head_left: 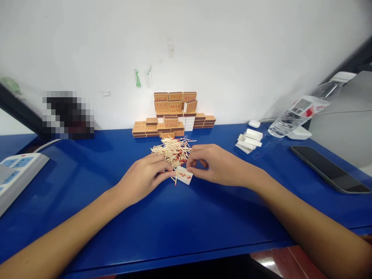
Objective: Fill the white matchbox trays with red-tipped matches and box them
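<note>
A small white matchbox tray (184, 179) lies tilted on the blue table with a few red-tipped matches inside. My left hand (152, 170) is closed at the tray's left end, thumb and fingers pinched on its edge. Close by the left thumb, a loose match (175, 181) points down toward the table's front. At the tray's right side my right hand (210, 162) has its thumb and fingertips drawn together; whatever is between them is hidden. Just behind both hands spreads a pile of matches (174, 150) with red heads.
Stacked matchboxes (170, 106) stand against the wall behind the pile. To the right are several white empty trays (249, 140), a white earphone case (254, 123), a leaning water bottle (302, 106) and a phone (328, 168). A power strip (21, 174) sits at the left.
</note>
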`<act>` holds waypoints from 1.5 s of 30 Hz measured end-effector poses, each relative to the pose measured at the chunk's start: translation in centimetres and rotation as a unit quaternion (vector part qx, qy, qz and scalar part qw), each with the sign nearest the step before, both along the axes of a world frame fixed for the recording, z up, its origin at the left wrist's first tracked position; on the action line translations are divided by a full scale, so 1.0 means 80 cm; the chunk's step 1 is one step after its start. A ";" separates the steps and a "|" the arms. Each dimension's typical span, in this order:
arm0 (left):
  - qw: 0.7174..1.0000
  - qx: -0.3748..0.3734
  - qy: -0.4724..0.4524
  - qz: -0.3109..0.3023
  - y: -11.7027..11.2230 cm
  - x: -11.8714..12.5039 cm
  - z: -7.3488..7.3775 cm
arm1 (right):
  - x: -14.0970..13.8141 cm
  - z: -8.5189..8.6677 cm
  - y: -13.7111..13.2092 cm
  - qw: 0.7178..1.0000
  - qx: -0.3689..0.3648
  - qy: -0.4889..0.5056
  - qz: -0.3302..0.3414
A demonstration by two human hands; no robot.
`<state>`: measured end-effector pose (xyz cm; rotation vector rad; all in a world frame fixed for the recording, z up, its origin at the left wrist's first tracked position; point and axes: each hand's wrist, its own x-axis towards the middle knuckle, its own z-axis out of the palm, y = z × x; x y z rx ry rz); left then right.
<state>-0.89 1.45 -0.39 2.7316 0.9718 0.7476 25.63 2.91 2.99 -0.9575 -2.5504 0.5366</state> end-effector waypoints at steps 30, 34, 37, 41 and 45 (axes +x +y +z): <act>1.000 0.005 -0.015 -0.010 0.000 0.001 -0.001 | -0.004 -0.004 -0.007 0.990 -0.026 -0.129 -0.058; 1.000 0.004 -0.012 -0.012 -0.001 0.001 0.000 | -0.007 -0.007 -0.008 0.990 -0.026 -0.120 -0.062; 1.000 0.005 -0.014 -0.015 0.000 0.001 -0.001 | -0.009 -0.011 -0.007 0.990 -0.030 -0.125 -0.049; 1.000 0.010 -0.013 -0.017 0.000 0.001 -0.001 | -0.011 -0.016 -0.006 0.990 -0.010 -0.132 -0.054; 1.000 0.011 -0.013 -0.017 -0.001 0.001 0.000 | -0.015 -0.018 -0.007 0.991 0.015 -0.100 -0.086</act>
